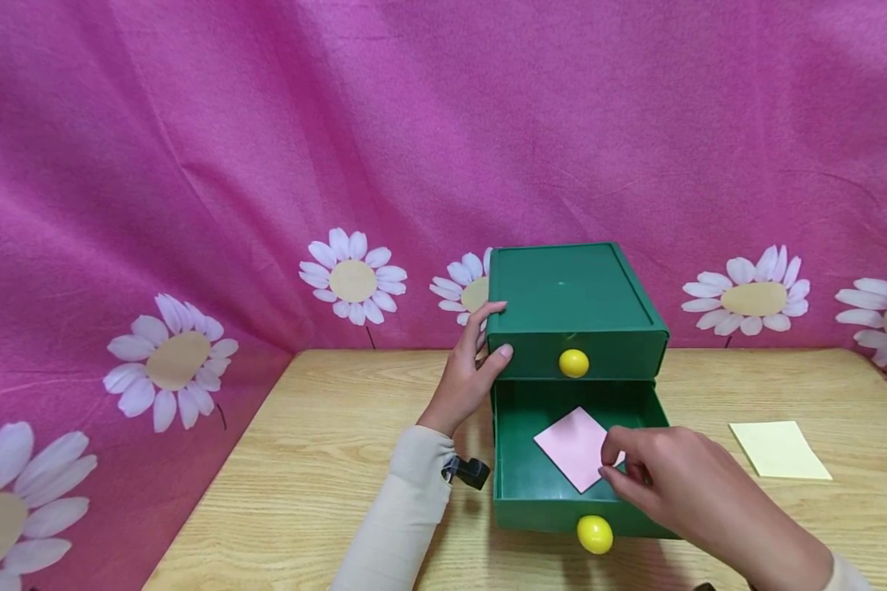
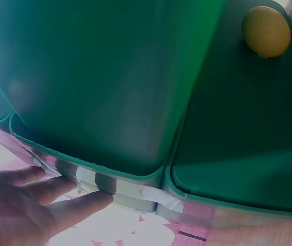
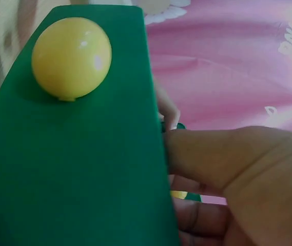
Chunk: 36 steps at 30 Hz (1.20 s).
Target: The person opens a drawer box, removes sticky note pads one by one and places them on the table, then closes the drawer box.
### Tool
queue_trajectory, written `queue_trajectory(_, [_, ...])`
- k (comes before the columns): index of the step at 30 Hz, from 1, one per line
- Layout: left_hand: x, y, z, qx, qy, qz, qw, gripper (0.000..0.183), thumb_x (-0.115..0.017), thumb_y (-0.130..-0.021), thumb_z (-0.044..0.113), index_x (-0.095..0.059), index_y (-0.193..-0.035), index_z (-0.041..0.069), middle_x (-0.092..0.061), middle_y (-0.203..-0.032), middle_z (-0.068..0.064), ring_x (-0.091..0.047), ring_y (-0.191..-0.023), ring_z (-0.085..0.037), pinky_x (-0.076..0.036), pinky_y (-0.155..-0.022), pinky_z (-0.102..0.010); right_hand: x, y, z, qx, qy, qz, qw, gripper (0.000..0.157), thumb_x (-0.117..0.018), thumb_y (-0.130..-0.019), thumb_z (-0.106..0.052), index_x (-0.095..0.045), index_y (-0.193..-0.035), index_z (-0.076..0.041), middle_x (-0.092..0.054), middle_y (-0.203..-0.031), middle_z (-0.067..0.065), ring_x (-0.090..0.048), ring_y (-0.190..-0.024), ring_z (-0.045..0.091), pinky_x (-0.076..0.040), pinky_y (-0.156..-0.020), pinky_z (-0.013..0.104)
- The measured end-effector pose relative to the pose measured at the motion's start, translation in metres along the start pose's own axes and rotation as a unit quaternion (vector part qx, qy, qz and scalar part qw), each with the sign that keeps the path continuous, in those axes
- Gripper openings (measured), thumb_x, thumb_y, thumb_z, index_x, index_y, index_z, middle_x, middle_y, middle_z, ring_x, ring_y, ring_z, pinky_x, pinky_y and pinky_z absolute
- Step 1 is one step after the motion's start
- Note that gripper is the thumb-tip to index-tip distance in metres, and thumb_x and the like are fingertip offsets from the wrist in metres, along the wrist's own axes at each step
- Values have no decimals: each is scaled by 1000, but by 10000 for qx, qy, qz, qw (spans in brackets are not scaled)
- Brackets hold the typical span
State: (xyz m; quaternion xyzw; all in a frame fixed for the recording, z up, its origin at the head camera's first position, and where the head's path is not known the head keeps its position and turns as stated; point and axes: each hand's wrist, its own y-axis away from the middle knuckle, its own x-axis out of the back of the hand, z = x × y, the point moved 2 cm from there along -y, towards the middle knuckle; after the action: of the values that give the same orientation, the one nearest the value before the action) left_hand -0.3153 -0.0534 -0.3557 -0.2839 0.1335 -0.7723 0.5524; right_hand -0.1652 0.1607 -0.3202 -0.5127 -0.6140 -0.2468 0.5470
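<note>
A green two-drawer box (image 1: 562, 287) with yellow knobs stands on the table, its lower drawer (image 1: 517, 484) pulled out. Inside that drawer lies a pink sticky note (image 1: 571, 447), turned like a diamond. My right hand (image 1: 680, 472) is over the drawer's right side, thumb and forefinger pinching the note's right corner. With my left hand (image 1: 469, 369) I hold the box's upper left front corner, thumb on the front and a finger on the top edge. The left wrist view shows the fingers (image 2: 79, 205) along its side. In the right wrist view, the drawer front hides the note.
A pale yellow sticky note (image 1: 779, 449) lies on the wooden table (image 1: 325, 460) to the right of the box. The upper drawer, with its yellow knob (image 1: 574, 363), is closed. A pink cloth with white flowers hangs behind and to the left.
</note>
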Motion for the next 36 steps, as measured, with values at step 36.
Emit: queue_trajectory(36, [1, 0, 0, -53, 30, 3, 10000, 54, -51, -95, 35, -31, -145, 40, -32, -152, 5, -40, -134, -16, -39, -103, -51, -20, -31, 18, 237, -46, -47, 9997, 42, -81, -73, -45, -70, -103, -17, -54, -79, -6, -45, -67, 9, -38, -53, 26])
